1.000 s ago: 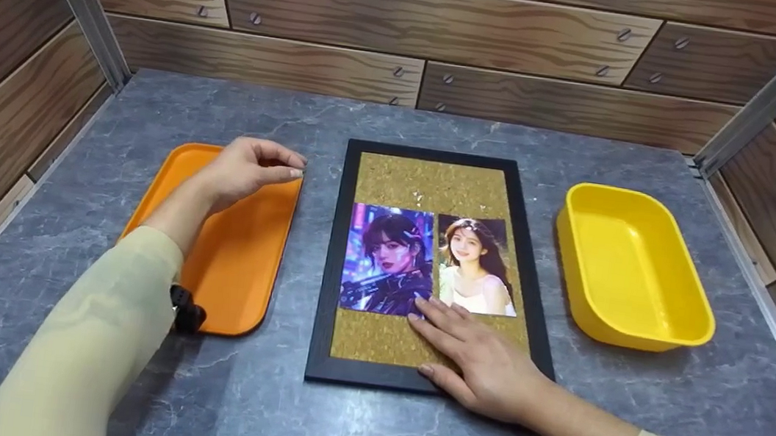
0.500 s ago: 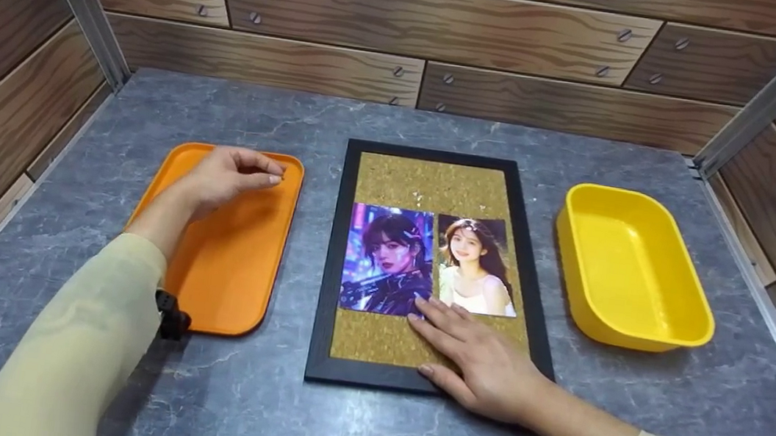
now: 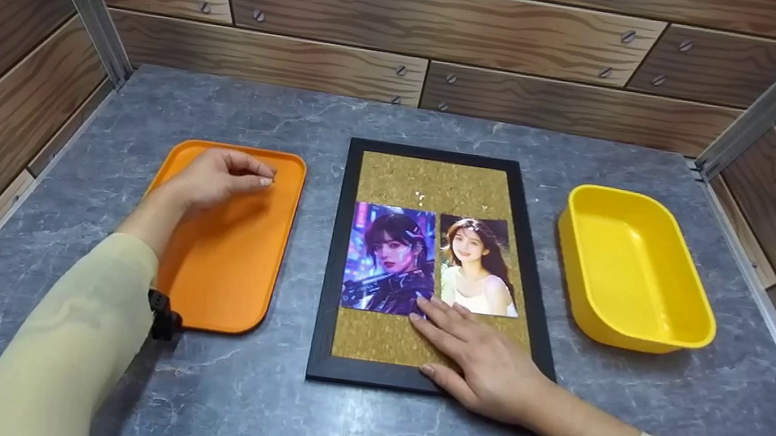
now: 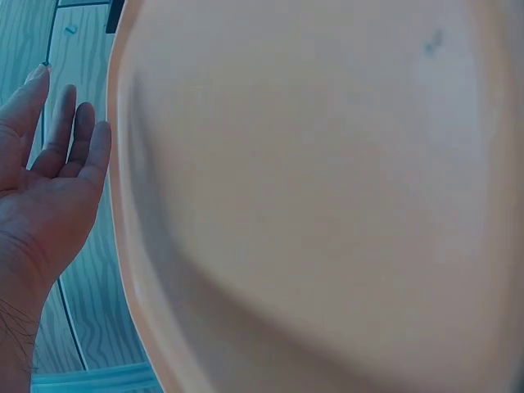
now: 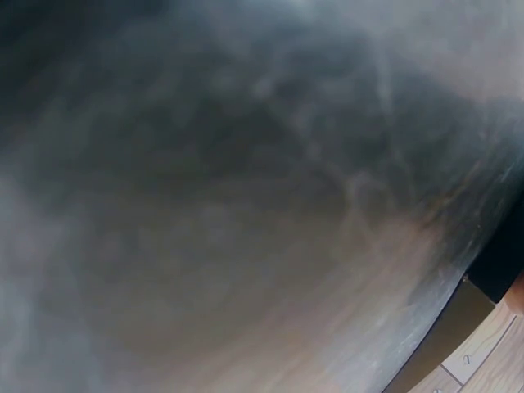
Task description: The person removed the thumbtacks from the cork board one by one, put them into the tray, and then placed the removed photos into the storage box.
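Note:
My left hand is over the far half of an orange tray, thumb and index finger pinched together. A tiny dark thing shows at those fingertips in the left wrist view; its kind is too small to tell. My right hand lies flat with fingers spread on a black-framed cork board. Its fingertips reach the lower edges of two photo prints lying side by side: a purple neon portrait and a portrait in a white top.
To the right of the board stands a deep yellow bin. Small pale flecks show on the cork above the prints. Wood-patterned walls enclose the grey marbled table at the back and sides.
My left hand has drawn back leftward and slightly toward me, from the tray's far right corner to over its far half. The right hand has stayed on the board.

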`<state>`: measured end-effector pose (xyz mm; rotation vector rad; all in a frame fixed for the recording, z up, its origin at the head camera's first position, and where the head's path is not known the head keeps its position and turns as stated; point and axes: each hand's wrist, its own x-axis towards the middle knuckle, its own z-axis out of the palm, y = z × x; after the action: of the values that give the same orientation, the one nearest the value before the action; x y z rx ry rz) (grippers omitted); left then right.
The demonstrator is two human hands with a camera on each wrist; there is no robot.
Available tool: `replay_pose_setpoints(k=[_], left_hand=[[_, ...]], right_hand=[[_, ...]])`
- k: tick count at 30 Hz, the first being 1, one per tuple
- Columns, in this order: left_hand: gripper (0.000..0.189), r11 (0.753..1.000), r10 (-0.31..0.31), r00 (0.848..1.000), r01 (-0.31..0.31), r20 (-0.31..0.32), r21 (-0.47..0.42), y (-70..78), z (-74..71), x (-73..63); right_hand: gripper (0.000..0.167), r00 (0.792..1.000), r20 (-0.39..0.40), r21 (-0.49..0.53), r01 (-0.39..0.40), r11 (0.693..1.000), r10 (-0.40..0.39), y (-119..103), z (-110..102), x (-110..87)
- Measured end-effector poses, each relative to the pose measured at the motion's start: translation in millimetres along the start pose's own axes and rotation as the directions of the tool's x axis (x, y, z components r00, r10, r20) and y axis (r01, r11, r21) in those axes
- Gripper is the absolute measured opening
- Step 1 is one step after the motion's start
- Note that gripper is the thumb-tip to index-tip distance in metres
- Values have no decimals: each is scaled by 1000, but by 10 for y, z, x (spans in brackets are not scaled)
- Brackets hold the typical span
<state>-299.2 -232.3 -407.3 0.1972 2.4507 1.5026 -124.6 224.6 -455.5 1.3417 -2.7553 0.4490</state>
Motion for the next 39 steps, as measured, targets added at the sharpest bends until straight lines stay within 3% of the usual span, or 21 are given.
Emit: replay_pose_setpoints(k=[30,39], left_hand=[[29,999,-4,999,6,39,-47,-211,59,-9],[27,999,-22,998,23,60,-23,-243,61,6]], right_hand=[[61,1000,-2,4,5,1000,-5,0,7,2],[62,1000,21,6,-14,1000,14,-2,-1,3]])
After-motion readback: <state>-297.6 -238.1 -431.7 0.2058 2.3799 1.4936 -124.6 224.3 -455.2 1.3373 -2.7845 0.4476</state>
